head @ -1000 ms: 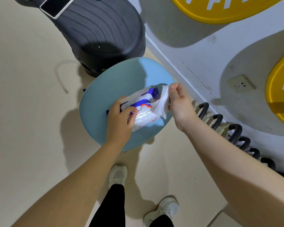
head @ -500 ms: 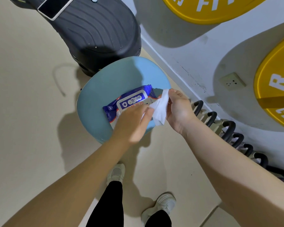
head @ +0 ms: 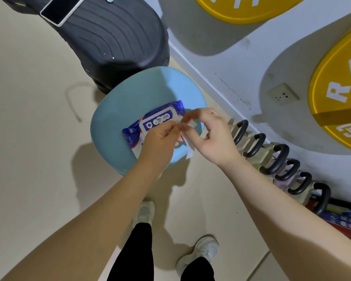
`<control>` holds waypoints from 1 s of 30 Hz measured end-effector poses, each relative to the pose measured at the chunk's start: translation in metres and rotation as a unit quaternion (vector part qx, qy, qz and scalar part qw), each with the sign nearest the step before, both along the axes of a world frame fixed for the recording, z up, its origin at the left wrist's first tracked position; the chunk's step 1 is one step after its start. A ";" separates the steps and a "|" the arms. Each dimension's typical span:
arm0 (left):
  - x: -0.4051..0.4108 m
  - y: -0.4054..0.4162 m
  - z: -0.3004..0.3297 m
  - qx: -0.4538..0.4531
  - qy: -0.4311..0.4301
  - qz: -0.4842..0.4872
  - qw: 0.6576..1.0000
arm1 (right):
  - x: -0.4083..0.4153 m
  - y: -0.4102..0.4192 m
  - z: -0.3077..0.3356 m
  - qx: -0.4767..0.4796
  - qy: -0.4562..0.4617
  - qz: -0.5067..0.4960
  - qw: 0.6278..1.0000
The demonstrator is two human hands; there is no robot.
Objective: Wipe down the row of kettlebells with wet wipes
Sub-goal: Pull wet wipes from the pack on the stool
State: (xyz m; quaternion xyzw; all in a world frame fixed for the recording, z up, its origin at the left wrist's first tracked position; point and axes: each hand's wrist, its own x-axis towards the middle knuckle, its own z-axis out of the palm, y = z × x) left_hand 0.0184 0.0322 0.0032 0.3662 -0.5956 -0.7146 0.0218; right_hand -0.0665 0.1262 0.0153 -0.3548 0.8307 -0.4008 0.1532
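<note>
A blue pack of wet wipes [head: 153,123] lies with its lid shut on a round light-blue stool [head: 130,102]. Just above the stool's right edge, my left hand [head: 160,141] and my right hand [head: 209,136] both pinch one white wet wipe [head: 189,145], which hangs down between them. A row of several kettlebells [head: 276,159] with black handles stands on the floor along the wall, to the right of my right hand.
A large black machine base [head: 109,35] stands behind the stool. The grey wall [head: 221,63] carries yellow signs and a socket [head: 283,94]. A red and blue box [head: 340,218] lies past the kettlebells. My two feet [head: 144,213] stand on beige floor.
My right hand pulled the wipe free of the pack. The pack's lid went from open to shut. My left hand left the pack and took hold of the wipe too.
</note>
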 end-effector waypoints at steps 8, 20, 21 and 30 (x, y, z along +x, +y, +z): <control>0.004 0.005 -0.005 0.099 0.012 0.084 0.992 | 0.010 0.005 -0.017 -0.023 -0.280 -0.148 0.948; 0.010 -0.002 -0.020 0.134 0.004 0.139 0.981 | -0.001 0.010 -0.022 -0.056 -0.422 -0.248 0.870; 0.010 -0.004 -0.021 0.137 0.003 0.140 0.981 | -0.002 0.011 -0.022 -0.044 -0.432 -0.238 0.869; 0.010 0.003 -0.025 0.174 0.025 0.119 0.977 | 0.014 -0.004 -0.029 0.018 -0.319 -0.177 0.931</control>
